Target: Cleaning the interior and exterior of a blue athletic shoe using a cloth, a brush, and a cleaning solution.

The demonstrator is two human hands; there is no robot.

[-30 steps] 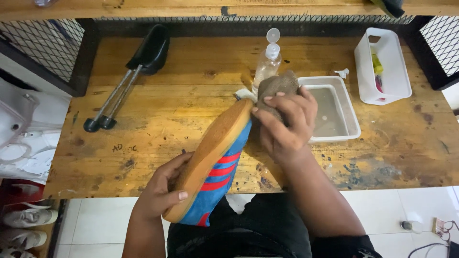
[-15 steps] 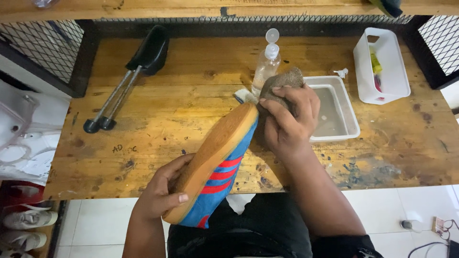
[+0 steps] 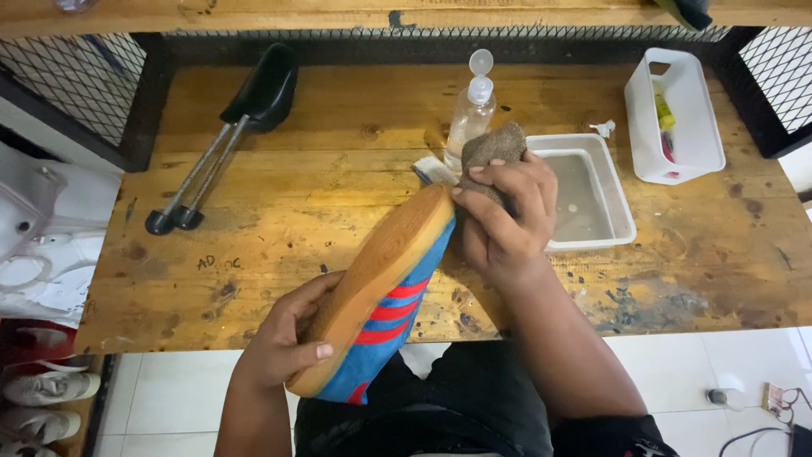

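Note:
I hold a blue sneaker (image 3: pixel 382 296) with red stripes and a tan gum sole turned upward, over my lap at the table's front edge. My left hand (image 3: pixel 283 338) grips its heel end from below. My right hand (image 3: pixel 503 216) presses a grey-brown cloth (image 3: pixel 493 148) against the shoe's toe. The toe points away from me toward the middle of the wooden table (image 3: pixel 338 211).
Behind the cloth stands a clear pump bottle (image 3: pixel 471 110). A white tub of water (image 3: pixel 588 190) sits to the right, with a white caddy (image 3: pixel 672 114) holding small items farther right. A black shoe tree (image 3: pixel 228 135) lies at the left. White shoes (image 3: pixel 38 385) rest on the floor.
My right hand with the cloth has shifted slightly along the toe of the sneaker. The left hand and shoe stay almost where they were.

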